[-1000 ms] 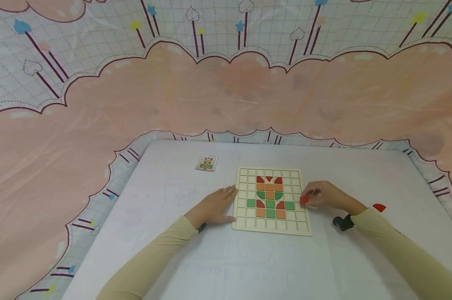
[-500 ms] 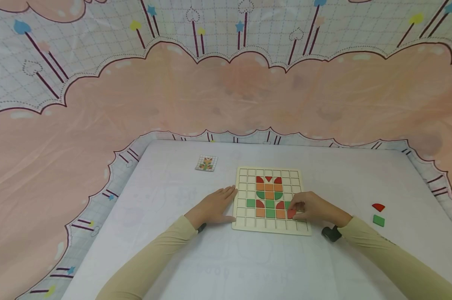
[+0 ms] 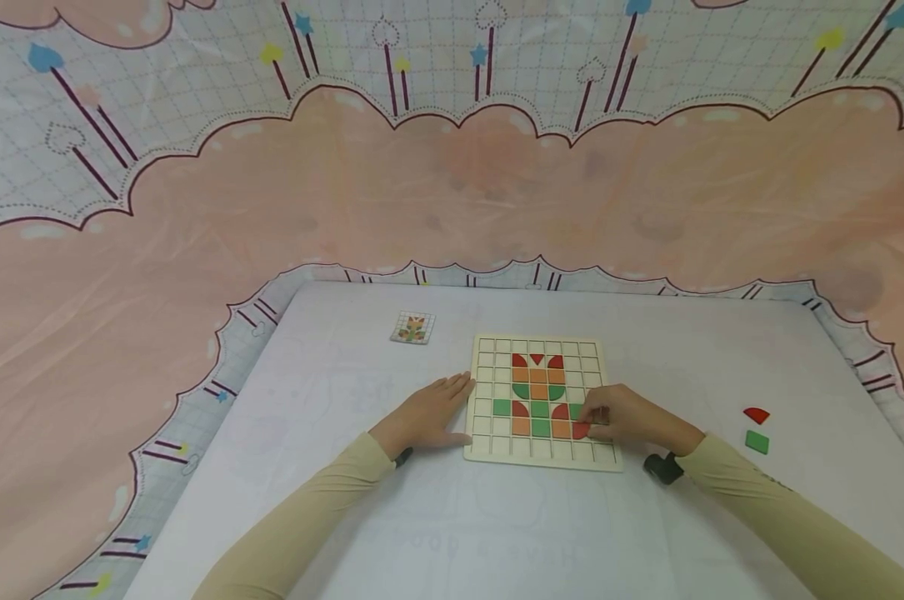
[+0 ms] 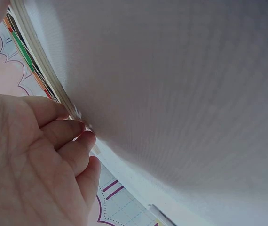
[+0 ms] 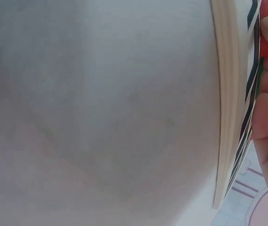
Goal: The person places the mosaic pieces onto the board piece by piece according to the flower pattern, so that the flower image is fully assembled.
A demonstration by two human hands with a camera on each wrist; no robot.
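A cream grid board [image 3: 489,448] lies on the table, with red, orange and green tiles laid in a flower-like pattern. My left hand [image 3: 431,412] rests flat with fingers extended, its fingertips and thumb at the board's left edge. In the left wrist view the fingertips of that hand [image 4: 44,155] meet the board's side [image 4: 44,61]. Over the board's right part, my right hand [image 3: 624,414] pinches a red tile with a rounded edge [image 3: 580,431], right beside an orange tile [image 3: 561,428]. The right wrist view shows the thumb against the red tile [image 5: 264,33], seen edge-on.
A red quarter-circle tile [image 3: 756,415] and a green square tile [image 3: 757,442] lie on the white table [image 3: 496,533] to the right. A small pattern card [image 3: 413,327] lies beyond the board at left. Patterned cloth [image 3: 452,192] hangs behind.
My right hand has moved left from the board's right edge, carrying the red tile in over the grid, and lowered it beside the orange tile. The left hand has stayed put.
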